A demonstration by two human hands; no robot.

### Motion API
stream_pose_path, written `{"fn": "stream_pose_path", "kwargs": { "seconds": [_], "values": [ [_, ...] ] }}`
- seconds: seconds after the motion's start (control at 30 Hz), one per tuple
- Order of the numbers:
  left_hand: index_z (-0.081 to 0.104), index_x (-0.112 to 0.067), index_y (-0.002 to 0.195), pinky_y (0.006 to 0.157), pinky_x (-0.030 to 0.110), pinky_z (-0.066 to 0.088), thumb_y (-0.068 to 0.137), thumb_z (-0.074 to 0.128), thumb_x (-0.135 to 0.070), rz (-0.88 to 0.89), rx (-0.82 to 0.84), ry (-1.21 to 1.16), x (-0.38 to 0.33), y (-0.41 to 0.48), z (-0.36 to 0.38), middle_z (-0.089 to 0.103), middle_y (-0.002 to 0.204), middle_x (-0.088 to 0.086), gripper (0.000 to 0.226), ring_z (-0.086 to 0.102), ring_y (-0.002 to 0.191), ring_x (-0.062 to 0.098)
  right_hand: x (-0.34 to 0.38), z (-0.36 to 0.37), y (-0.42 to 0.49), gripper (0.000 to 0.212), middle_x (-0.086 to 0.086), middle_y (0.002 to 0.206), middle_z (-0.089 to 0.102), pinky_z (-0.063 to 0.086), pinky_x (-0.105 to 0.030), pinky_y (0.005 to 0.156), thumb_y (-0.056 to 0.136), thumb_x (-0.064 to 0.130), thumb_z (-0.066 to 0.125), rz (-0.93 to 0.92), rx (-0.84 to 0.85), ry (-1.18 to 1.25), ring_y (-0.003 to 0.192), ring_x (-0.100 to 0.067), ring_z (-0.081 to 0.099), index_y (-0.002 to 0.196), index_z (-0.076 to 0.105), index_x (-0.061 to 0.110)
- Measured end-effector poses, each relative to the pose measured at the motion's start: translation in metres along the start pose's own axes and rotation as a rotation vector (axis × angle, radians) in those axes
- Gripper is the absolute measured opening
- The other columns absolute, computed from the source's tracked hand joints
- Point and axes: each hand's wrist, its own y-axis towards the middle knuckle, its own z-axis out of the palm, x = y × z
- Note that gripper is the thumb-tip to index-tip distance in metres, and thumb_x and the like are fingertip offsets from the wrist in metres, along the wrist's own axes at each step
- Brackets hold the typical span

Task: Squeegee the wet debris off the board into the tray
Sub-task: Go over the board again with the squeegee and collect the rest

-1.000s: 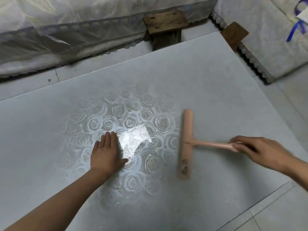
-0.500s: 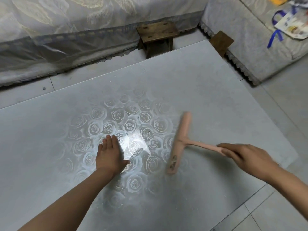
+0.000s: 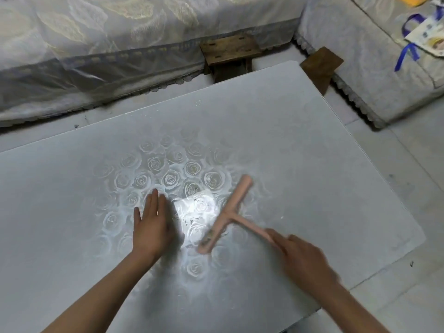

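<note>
A pink T-shaped squeegee (image 3: 228,212) lies with its blade against the pale grey board (image 3: 300,131), near the middle of the board's near half. The blade runs on a slant, its far end toward the right and its near end toward the left. The right grip (image 3: 302,258), a bare hand blurred in the picture, is closed round the end of the squeegee's handle, which reaches back and to the right from the blade's middle. The left grip (image 3: 151,227) holds nothing: it lies flat on the board with fingers straight and close together, pointing away from the person, just left of a bright patch of glare (image 3: 194,205). Between that hand and the blade a few dark specks of debris (image 3: 189,221) sit on the shiny surface, where a pattern of roses shows in the light. The board lies flat above a tiled floor (image 3: 408,296). Beyond its far edge stands a dark wooden stool (image 3: 228,52), and a second wooden piece (image 3: 320,64) sits at the far right corner. A lace-covered bed (image 3: 96,44) runs along the back, and a bag with blue ribbon handles (image 3: 422,39) rests on the covered furniture at upper right.
</note>
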Motion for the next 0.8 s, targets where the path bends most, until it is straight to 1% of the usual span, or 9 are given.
{"fn": "stream_pose_path", "kwargs": {
  "seconds": [0.1, 0.17, 0.27, 0.3, 0.37, 0.47, 0.63, 0.73, 0.8],
  "values": [
    [0.004, -0.012, 0.152, 0.118, 0.047, 0.007, 0.095, 0.042, -0.022, -0.084, 0.065, 0.019, -0.03, -0.018, 0.014, -0.009, 0.16, 0.007, 0.069, -0.003, 0.149, 0.022, 0.0, -0.019, 0.017, 0.044, 0.0, 0.06, 0.059, 0.044, -0.027, 0.038, 0.066, 0.025, 0.085, -0.188, -0.229, 0.024, 0.044, -0.02, 0.059, 0.109, 0.072, 0.028],
    [0.002, -0.015, 0.153, 0.119, 0.045, 0.005, 0.095, 0.042, -0.022, -0.119, 0.09, 0.028, -0.049, -0.032, 0.022, -0.011, 0.16, 0.005, 0.071, -0.004, 0.149, 0.021, -0.04, -0.04, -0.001, 0.049, 0.003, 0.055, 0.056, 0.041, -0.024, 0.034, 0.058, 0.022, 0.09, -0.182, -0.212, 0.043, 0.039, -0.018, 0.057, 0.104, 0.075, 0.026],
    [0.003, -0.015, 0.153, 0.119, 0.043, 0.004, 0.095, 0.041, -0.021, -0.166, 0.12, 0.006, -0.088, -0.048, 0.025, -0.009, 0.161, 0.005, 0.069, -0.005, 0.149, 0.02, -0.142, -0.068, -0.045, 0.045, 0.005, 0.079, 0.066, 0.051, -0.023, 0.053, 0.09, 0.034, 0.057, -0.028, -0.108, 0.022, 0.064, -0.01, 0.068, 0.134, 0.051, 0.039],
    [0.003, -0.014, 0.153, 0.119, 0.042, 0.005, 0.095, 0.04, -0.021, -0.179, 0.133, 0.015, -0.1, -0.052, 0.024, -0.008, 0.161, 0.004, 0.069, -0.004, 0.149, 0.02, -0.174, -0.078, -0.061, 0.041, 0.007, 0.079, 0.069, 0.05, -0.019, 0.053, 0.091, 0.038, 0.042, -0.007, -0.109, 0.025, 0.064, -0.006, 0.067, 0.13, 0.054, 0.039],
    [0.003, -0.014, 0.153, 0.119, 0.041, 0.008, 0.095, 0.04, -0.021, -0.177, 0.179, 0.039, -0.12, -0.056, 0.024, -0.004, 0.161, 0.003, 0.069, 0.0, 0.149, 0.019, -0.21, -0.094, -0.087, 0.04, 0.008, 0.06, 0.064, 0.04, -0.013, 0.038, 0.08, 0.038, 0.035, 0.062, 0.047, 0.041, 0.042, -0.003, 0.057, 0.105, 0.065, 0.041],
    [0.004, -0.014, 0.153, 0.119, 0.04, 0.011, 0.094, 0.039, -0.021, -0.165, 0.241, 0.075, -0.139, -0.059, 0.032, 0.003, 0.161, 0.002, 0.068, 0.004, 0.149, 0.018, -0.225, -0.069, -0.095, 0.045, -0.002, 0.043, 0.043, 0.023, -0.012, 0.031, 0.066, 0.035, 0.038, -0.062, -0.057, -0.043, 0.023, -0.007, 0.035, 0.107, 0.054, 0.037],
    [0.015, -0.013, 0.149, 0.118, 0.04, 0.013, 0.089, 0.045, -0.015, -0.2, 0.306, 0.072, -0.151, -0.067, 0.051, 0.018, 0.157, 0.0, 0.068, 0.013, 0.146, 0.016, -0.157, -0.039, -0.046, 0.064, -0.002, 0.071, 0.061, 0.046, -0.028, 0.043, 0.072, 0.014, 0.069, -0.047, 0.035, -0.038, 0.055, -0.019, 0.064, 0.123, 0.056, 0.049],
    [0.018, -0.014, 0.148, 0.118, 0.04, 0.014, 0.087, 0.045, -0.013, -0.225, 0.319, 0.055, -0.151, -0.072, 0.058, 0.019, 0.156, -0.001, 0.067, 0.014, 0.146, 0.015, -0.107, -0.023, -0.011, 0.061, -0.007, 0.096, 0.062, 0.047, -0.032, 0.062, 0.09, 0.016, 0.052, -0.158, 0.012, 0.052, 0.083, -0.028, 0.065, 0.143, 0.035, 0.041],
    [0.018, -0.014, 0.149, 0.118, 0.039, 0.015, 0.088, 0.044, -0.012, -0.234, 0.306, 0.039, -0.147, -0.076, 0.059, 0.016, 0.157, -0.002, 0.067, 0.014, 0.146, 0.014, -0.102, -0.032, -0.003, 0.056, -0.006, 0.094, 0.062, 0.045, -0.031, 0.06, 0.093, 0.02, 0.052, -0.186, -0.017, 0.0, 0.081, -0.026, 0.065, 0.142, 0.037, 0.04]
  ]
}}
